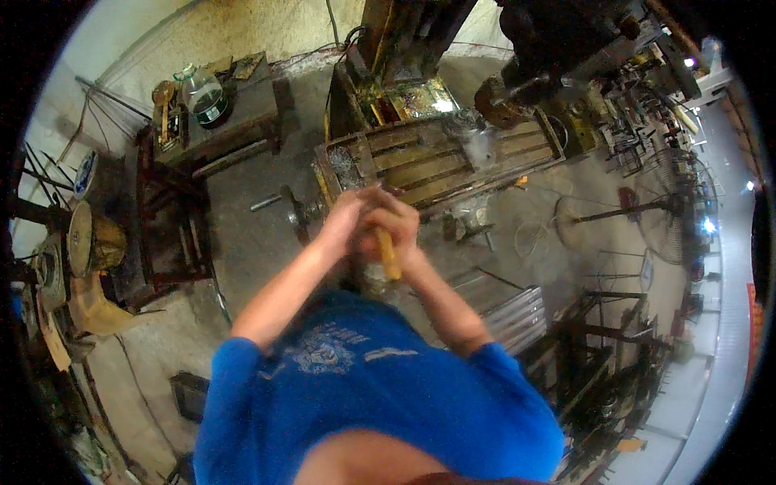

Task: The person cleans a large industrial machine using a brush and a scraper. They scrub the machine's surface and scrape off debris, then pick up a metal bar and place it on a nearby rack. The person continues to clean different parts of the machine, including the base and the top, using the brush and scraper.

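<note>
Both my hands meet in front of my chest, just before the slotted table of a milling machine. My right hand grips a tool with a yellowish wooden handle that points down toward me. My left hand presses against the right one, fingers curled around the same spot; the tool's working end is hidden between them. A metal workpiece with shavings sits on the machine table further right.
The machine's dark head looms at the top right. A low bench at the upper left carries a clear jug of dark liquid. Metal racks stand to my right, a fan beyond. Round parts lie at the left.
</note>
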`<state>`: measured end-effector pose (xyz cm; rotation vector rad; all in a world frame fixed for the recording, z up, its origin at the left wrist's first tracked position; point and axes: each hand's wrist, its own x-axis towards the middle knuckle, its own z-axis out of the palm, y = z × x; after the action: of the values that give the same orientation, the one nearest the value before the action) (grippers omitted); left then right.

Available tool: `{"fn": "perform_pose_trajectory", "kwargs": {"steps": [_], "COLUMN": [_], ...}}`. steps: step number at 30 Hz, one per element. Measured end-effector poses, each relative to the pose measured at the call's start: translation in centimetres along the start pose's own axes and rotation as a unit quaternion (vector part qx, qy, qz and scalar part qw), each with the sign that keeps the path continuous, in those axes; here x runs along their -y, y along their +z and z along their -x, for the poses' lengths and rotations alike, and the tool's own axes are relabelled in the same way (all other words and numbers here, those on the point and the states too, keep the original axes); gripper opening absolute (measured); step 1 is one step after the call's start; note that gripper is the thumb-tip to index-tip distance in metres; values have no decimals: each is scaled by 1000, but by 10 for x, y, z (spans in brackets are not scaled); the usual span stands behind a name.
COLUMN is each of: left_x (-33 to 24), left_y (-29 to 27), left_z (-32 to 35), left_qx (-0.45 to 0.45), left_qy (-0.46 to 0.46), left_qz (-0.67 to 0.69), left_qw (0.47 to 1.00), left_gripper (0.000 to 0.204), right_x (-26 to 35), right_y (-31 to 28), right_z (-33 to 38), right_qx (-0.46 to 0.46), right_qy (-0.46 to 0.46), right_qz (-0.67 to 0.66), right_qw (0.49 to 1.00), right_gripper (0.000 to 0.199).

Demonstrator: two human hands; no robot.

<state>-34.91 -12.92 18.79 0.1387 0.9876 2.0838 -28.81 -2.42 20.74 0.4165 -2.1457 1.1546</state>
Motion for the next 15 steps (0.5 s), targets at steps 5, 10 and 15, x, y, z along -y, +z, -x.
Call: {"fn": "perform_pose_trajectory", "kwargs": {"steps": [5,10,15], "left_x": [-25,-74,-87], "left_y": [-19,-96,-103], "left_z": [-13,-48,-116], "left_qx": [47,-41,43], "left_qy": [-37,52,63], "left_qz": [-243,-491,-725], "left_qw": [968,868,684], "left_gripper": [26,25,28], "right_x": [-6,-5,0], "right_y": [-52,-85,-78], "right_z": [-6,16,16], "right_qx": [18,-30,-1], "right_qy": [124,297,369], "right_qz": [-141,-188,-51], "right_qw": [982,936,928], "right_gripper": [15,3,6]}}
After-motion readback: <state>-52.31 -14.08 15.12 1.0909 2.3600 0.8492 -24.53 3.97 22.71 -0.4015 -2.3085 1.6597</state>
